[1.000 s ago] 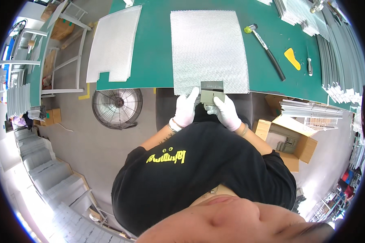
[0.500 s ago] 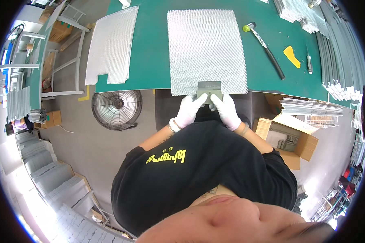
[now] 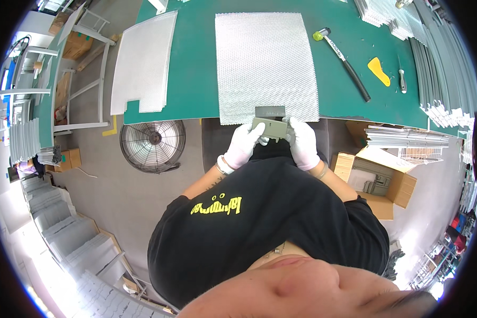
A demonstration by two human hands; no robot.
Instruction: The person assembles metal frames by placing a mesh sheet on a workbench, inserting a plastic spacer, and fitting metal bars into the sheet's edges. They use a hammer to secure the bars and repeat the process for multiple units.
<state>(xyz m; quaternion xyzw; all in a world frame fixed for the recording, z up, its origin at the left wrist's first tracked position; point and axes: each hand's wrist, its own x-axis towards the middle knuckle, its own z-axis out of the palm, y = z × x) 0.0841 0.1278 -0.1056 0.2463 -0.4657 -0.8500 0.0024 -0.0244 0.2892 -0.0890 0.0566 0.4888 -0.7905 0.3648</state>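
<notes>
White gloves cover both hands. My left hand (image 3: 243, 145) grips the left end of a flat grey-green plastic part (image 3: 270, 127), thumb on its upper face. At the part's right end is my right hand (image 3: 303, 144), its fingers bent round that end and partly hidden. The part is slightly tilted, just off the near edge of a silvery mesh panel (image 3: 265, 58). This panel lies on the green table (image 3: 196, 79) and overhangs its front edge. A dark grey rectangle (image 3: 270, 111) shows in the panel's near edge, right beyond the part.
More mesh sheets (image 3: 146, 61) with a notched corner lie to the left. On the right are a mallet (image 3: 344, 63), a yellow scraper (image 3: 379, 71), a screwdriver (image 3: 402, 75) and stacked grey strips (image 3: 445, 74). A floor fan (image 3: 153, 146) and an open cardboard box (image 3: 403, 191) flank me.
The grey-green part has tilted and come away from the panel's edge. My right thumb has moved off its face toward the right end. The view has shifted slightly.
</notes>
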